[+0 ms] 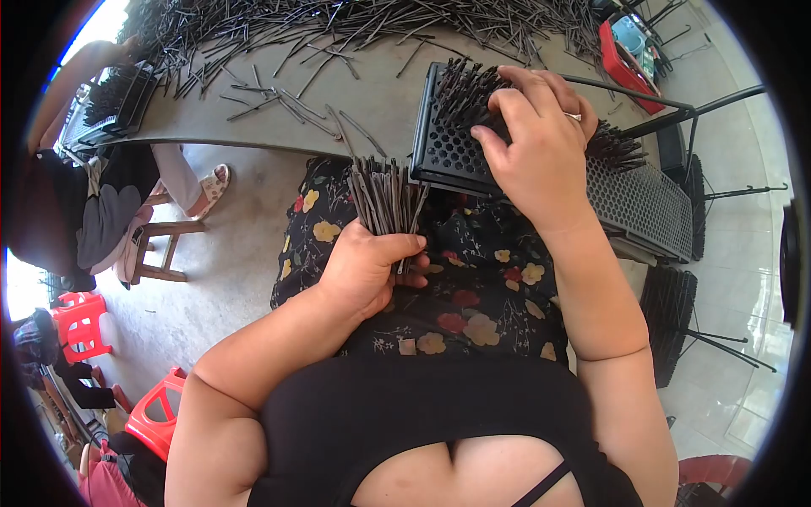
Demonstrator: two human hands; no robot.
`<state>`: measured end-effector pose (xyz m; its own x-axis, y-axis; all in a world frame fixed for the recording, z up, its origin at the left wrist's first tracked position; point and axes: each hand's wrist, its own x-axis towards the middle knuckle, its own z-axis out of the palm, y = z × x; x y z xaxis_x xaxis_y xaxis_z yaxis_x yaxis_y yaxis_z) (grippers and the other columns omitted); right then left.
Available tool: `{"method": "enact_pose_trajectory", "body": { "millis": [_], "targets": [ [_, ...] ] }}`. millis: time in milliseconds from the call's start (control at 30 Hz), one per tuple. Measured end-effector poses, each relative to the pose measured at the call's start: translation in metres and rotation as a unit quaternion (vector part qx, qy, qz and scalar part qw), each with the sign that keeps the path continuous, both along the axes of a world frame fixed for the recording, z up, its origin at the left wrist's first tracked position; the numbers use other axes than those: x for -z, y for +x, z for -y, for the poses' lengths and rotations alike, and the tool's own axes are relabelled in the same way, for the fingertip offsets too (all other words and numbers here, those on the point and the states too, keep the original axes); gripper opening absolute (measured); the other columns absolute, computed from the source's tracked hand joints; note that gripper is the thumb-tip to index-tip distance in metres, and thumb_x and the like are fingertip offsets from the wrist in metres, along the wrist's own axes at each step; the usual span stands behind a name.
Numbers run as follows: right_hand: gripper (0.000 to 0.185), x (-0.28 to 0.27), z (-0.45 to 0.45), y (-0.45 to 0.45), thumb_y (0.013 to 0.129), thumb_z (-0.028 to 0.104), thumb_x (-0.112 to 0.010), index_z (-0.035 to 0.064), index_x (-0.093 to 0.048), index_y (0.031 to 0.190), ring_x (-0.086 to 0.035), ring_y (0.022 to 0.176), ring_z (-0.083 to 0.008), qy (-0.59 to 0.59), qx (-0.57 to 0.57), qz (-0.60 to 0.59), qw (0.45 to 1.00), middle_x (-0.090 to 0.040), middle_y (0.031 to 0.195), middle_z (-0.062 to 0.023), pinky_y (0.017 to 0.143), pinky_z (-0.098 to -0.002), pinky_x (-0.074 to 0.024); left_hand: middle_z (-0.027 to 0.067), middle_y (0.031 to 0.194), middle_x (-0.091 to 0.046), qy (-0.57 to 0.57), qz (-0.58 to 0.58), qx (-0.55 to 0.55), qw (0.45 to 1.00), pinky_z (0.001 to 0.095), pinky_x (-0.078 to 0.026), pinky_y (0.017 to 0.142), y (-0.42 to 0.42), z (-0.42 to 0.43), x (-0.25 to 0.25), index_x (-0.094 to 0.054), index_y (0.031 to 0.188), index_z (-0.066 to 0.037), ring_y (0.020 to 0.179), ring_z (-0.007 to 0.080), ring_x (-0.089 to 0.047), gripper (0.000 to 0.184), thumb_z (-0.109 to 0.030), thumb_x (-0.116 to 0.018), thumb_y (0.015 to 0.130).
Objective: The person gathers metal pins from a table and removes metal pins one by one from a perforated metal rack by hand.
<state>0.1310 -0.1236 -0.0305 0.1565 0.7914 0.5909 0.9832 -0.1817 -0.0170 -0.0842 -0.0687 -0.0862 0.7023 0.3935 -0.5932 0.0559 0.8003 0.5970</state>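
My left hand (367,266) is wrapped round a bundle of dark sticks (386,198), held upright over the floral skirt just below the table edge. Over a black perforated tray (456,156) my right hand (536,127) is bent, its thumb and fingers close to the dark sticks (465,89) that stand in the tray's holes. The undersides of its fingers are hidden, so anything held between them cannot be made out. The tray's front left holes show bare. Behind my right wrist, more sticks (617,148) stand in a second perforated tray (642,203).
Loose sticks (363,29) are heaped along the back of the table (253,72), some scattered nearer. At left, another person (110,203) works beside a filled tray (122,101). A wooden stool (165,249), red stools (160,414), a red bin (625,72) and metal rods (718,110) surround the table.
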Motion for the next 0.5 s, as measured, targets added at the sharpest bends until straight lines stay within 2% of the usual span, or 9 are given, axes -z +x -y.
{"method": "enact_pose_trajectory", "body": {
  "millis": [167,333,467,500],
  "targets": [
    [0.019,-0.006,-0.006,-0.002,0.072,0.015,-0.077,0.0112,-0.069,0.088,-0.052,0.124,-0.0265,-0.006,0.024,0.022,0.999,-0.062,0.127,-0.0033,0.105,-0.0481,-0.0329,0.0052,0.086,-0.064,-0.001,0.002,-0.007,1.000,0.0344,-0.056,0.057,-0.001,0.001,-0.001,-0.062,0.104,-0.003,0.071,0.0170,-0.064,0.020,0.000,-0.068,0.085],
    [0.016,-0.009,-0.007,0.008,0.073,0.013,-0.075,0.0095,-0.069,0.087,-0.051,0.126,-0.0286,-0.062,0.011,-0.012,0.998,-0.061,0.130,-0.0041,0.104,-0.0500,-0.0353,0.0048,0.086,-0.064,0.002,0.001,-0.004,1.000,0.0351,-0.056,0.058,-0.002,0.001,0.001,-0.061,0.104,-0.004,0.072,0.0170,-0.064,0.021,0.000,-0.068,0.085],
    [0.014,-0.004,-0.007,0.009,0.073,0.012,-0.074,0.0090,-0.068,0.086,-0.049,0.127,-0.0287,-0.055,0.006,-0.017,0.998,-0.062,0.130,-0.0042,0.103,-0.0522,-0.0354,0.0047,0.086,-0.064,-0.003,0.001,-0.004,1.000,0.0352,-0.056,0.058,-0.002,0.001,0.000,-0.061,0.104,-0.004,0.072,0.0170,-0.064,0.020,-0.001,-0.068,0.085],
    [0.014,0.000,-0.008,0.013,0.073,0.011,-0.074,0.0082,-0.067,0.085,-0.053,0.123,-0.0289,-0.043,-0.016,-0.056,0.997,-0.064,0.125,-0.0050,0.101,-0.0503,-0.0382,0.0047,0.086,-0.064,-0.003,0.001,-0.003,1.000,0.0353,-0.056,0.058,-0.002,0.001,0.000,-0.061,0.104,-0.004,0.072,0.0171,-0.064,0.021,-0.001,-0.068,0.085]
  ]
}}
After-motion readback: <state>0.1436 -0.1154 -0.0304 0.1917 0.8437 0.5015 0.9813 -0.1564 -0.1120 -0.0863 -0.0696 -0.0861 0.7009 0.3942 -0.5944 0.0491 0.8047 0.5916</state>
